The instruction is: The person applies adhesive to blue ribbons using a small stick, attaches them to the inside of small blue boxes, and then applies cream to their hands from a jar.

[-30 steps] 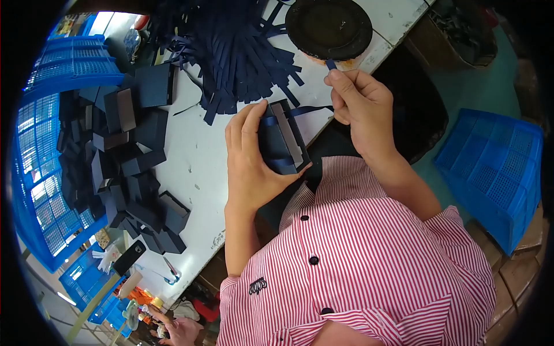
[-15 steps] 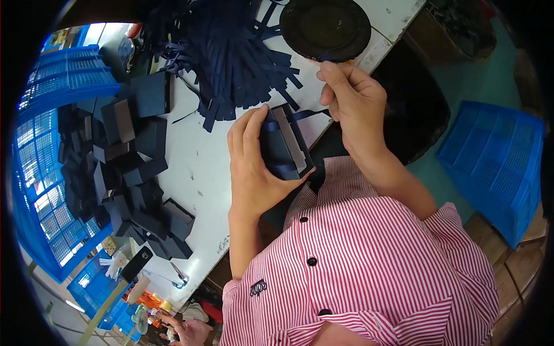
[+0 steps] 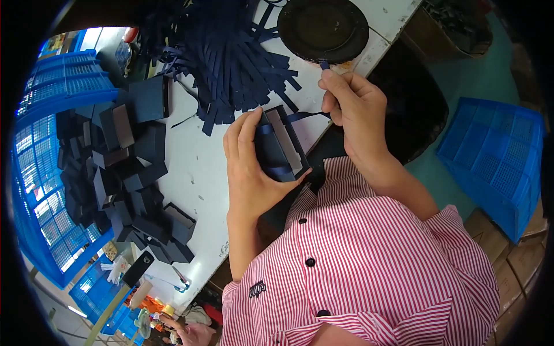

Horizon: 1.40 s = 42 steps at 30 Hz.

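My left hand [image 3: 247, 155] is closed around a small dark navy box [image 3: 276, 153], fingers along its far left edge and thumb at the near corner. The box has a pale grey inner strip and dark ribbon across it. A navy ribbon [image 3: 309, 115] runs from the box's far side to my right hand [image 3: 358, 109]. Thumb and forefinger of that hand pinch the ribbon's end, which points up at the near rim of a round black plate [image 3: 324, 29]. Just beyond the box lies a thick bundle of cut navy ribbons [image 3: 231, 63].
Many dark boxes [image 3: 138, 173] are heaped at the left of the white table [image 3: 199, 190], beside a blue plastic basket [image 3: 40, 190]. Scissors [image 3: 182, 279] lie near the table's front edge. Another blue basket [image 3: 490, 161] stands on the right. A person's hand [image 3: 173, 326] shows at lower left.
The pinched ribbon end now shows more plainly at the plate's rim, with my right hand slightly lower. My left hand and the box have shifted slightly left.
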Motion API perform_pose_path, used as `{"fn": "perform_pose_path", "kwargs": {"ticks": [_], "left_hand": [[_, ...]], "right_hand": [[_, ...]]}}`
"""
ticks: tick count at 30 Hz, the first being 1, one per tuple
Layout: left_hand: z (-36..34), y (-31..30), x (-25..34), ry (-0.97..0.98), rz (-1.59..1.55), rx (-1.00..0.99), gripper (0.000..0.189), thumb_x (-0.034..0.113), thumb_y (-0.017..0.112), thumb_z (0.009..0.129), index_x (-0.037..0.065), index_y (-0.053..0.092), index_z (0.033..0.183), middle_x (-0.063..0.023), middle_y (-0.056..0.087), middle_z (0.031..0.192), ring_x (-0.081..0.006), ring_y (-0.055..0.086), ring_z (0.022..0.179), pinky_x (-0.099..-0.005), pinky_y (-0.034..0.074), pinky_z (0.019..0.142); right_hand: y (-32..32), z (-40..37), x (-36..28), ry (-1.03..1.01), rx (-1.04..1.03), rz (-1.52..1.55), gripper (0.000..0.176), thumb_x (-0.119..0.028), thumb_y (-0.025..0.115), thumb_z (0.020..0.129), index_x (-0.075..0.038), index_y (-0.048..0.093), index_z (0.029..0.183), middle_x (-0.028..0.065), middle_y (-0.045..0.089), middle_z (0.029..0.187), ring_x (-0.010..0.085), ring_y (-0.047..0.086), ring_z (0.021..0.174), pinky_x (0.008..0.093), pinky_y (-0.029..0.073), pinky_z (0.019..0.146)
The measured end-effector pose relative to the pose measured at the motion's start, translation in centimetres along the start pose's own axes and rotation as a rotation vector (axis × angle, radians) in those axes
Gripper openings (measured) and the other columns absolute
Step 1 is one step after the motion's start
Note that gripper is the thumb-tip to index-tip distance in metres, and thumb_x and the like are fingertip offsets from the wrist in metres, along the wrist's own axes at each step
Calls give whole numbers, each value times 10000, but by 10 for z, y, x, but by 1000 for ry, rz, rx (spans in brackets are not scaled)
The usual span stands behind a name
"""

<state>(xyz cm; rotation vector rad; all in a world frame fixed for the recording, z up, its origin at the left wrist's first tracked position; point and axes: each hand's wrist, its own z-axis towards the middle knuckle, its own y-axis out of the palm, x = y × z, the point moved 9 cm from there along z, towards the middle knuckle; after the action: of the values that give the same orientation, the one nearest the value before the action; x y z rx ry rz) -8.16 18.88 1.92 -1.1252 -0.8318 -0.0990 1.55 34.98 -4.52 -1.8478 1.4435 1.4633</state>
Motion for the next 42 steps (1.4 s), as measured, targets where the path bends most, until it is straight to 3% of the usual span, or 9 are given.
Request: {"fn": "perform_pose_path", "kwargs": {"ticks": [8,17,23,27,31,35,38,42], "left_hand": [[1,-1,2,4,11,3,1114,230,940,461,52,408,1423,-161,455,1409,-354,446,1304,-427,369,1092],[4,-11,0,-20,58,63,1124,241,948,472,65,399,1436,-157,455,1408,-342,454,1300,-419,375,1087],[0,-34,4,18,117,149,1119,241,951,473,71,407,1436,-160,466,1386,-342,462,1286,-420,383,1075],[-2,-51,12,102,158,214,1114,238,955,469,56,417,1427,-157,470,1379,-340,469,1275,-416,394,1061],[-7,-65,21,171,193,291,1121,268,969,476,51,422,1430,-152,478,1371,-320,486,1258,-390,419,1040],[-14,-74,31,244,226,337,1099,303,972,493,47,441,1422,-148,477,1380,-312,492,1261,-384,423,1038],[-18,-80,36,277,198,426,956,238,877,493,74,509,1360,-139,554,1321,-346,518,1206,-427,387,1020],[-21,-85,45,305,215,430,927,264,871,512,75,521,1349,-140,560,1317,-339,528,1196,-425,388,1018]], "right_hand": [[5,2,-10,-97,-24,29,228,-215,691,901,3,691,831,29,631,628,33,466,494,196,322,481],[-3,-2,7,60,-48,31,221,-206,692,897,3,682,826,29,614,623,39,445,476,196,317,474],[7,-25,-11,-6,-319,-114,163,-135,676,923,10,686,851,19,603,638,39,467,512,191,340,494],[31,-45,-40,-399,-540,-329,118,-91,671,929,13,716,897,20,623,669,68,564,618,190,427,571],[52,-61,-46,-486,-711,-388,89,-51,702,887,38,710,897,51,649,712,94,578,626,208,440,581],[61,-71,-49,-509,-752,-474,80,-42,720,860,38,711,867,71,662,734,109,593,647,219,446,585],[64,-77,-52,-524,-778,-470,77,-50,727,852,26,716,855,83,666,738,125,603,655,227,450,584],[68,-85,-52,-540,-834,-524,78,-74,731,850,5,727,853,89,672,743,157,619,653,248,460,581]]}}
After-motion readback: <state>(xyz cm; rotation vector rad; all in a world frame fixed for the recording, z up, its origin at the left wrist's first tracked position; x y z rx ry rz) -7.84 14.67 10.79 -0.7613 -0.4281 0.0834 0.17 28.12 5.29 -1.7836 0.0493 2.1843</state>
